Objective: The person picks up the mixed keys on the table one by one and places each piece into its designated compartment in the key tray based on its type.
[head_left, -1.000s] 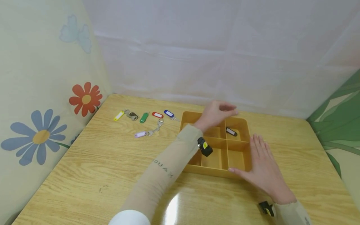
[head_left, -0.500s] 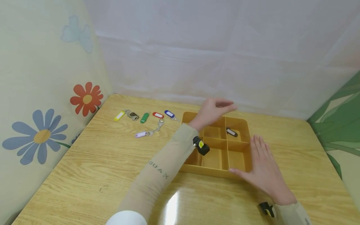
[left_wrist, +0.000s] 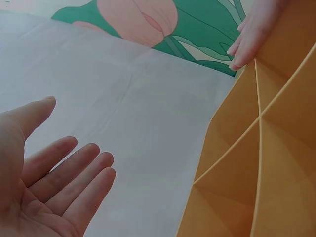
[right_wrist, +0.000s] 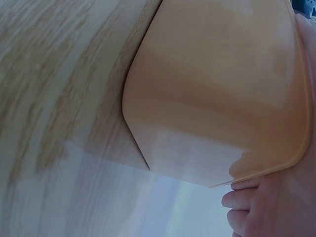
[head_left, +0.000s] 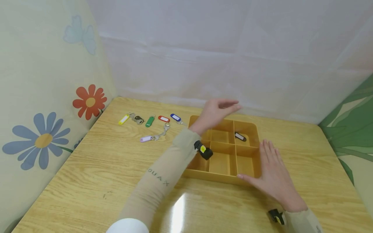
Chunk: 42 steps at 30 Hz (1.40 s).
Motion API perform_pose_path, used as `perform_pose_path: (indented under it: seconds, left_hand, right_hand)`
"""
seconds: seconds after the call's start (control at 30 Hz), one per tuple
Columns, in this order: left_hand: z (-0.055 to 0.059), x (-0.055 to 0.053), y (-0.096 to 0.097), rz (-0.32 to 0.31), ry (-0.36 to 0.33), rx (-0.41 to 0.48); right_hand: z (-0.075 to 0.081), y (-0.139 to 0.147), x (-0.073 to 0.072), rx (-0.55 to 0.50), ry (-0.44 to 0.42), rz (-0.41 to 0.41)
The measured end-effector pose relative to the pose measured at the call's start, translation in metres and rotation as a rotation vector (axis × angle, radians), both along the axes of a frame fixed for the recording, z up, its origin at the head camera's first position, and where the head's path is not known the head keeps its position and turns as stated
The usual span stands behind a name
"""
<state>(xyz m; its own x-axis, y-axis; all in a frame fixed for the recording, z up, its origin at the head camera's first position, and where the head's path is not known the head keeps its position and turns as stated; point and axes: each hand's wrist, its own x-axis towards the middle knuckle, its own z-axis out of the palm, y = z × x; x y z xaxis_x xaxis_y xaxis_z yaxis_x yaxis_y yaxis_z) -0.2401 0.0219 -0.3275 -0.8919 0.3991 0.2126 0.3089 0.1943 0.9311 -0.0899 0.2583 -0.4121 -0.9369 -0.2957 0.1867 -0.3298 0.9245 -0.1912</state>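
Above the back edge of an orange compartment organizer [head_left: 215, 176], my left hand [head_left: 215, 111] hovers with nothing in it. The left wrist view shows its fingers [left_wrist: 74, 173] relaxed and spread from the thumb. My right hand [head_left: 275, 176] rests against the organizer's right side, fingers straight along the wall and thumb at the front edge. A black key tag [head_left: 240, 136] lies in the back right compartment. My left forearm and hand hide part of the organizer's left side. In the right wrist view the outer wall [right_wrist: 207, 74] is close up.
Left of the organizer lie key tags: yellow [head_left: 124, 119] with keys, green [head_left: 150, 121], red [head_left: 164, 119], blue [head_left: 175, 117] and purple [head_left: 146, 138]. Some keys [head_left: 166, 127] lie beside them. A pale cloth [head_left: 204, 58] hangs behind the table.
My left hand has moved left and slightly up, away from the back right compartment. The right hand, organizer and key tags stay in place.
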Motion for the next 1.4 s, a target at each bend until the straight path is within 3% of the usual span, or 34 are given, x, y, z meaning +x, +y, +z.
perform_pose_path:
  seconds: [0.47,0.93,1.4]
  left_hand:
    - [0.004,0.0,-0.019,0.023,0.024,0.042]
    - [0.005,0.002,-0.043,0.068,-0.005,0.048]
    - [0.001,0.001,-0.063,0.094,0.039,0.041]
  right_hand:
    - [0.0,0.0,0.0,0.007,0.003,0.003]
    - [-0.001,0.0,0.0,0.007,0.016,0.004]
    - [0.0,0.0,0.001,0.01,0.005,0.005]
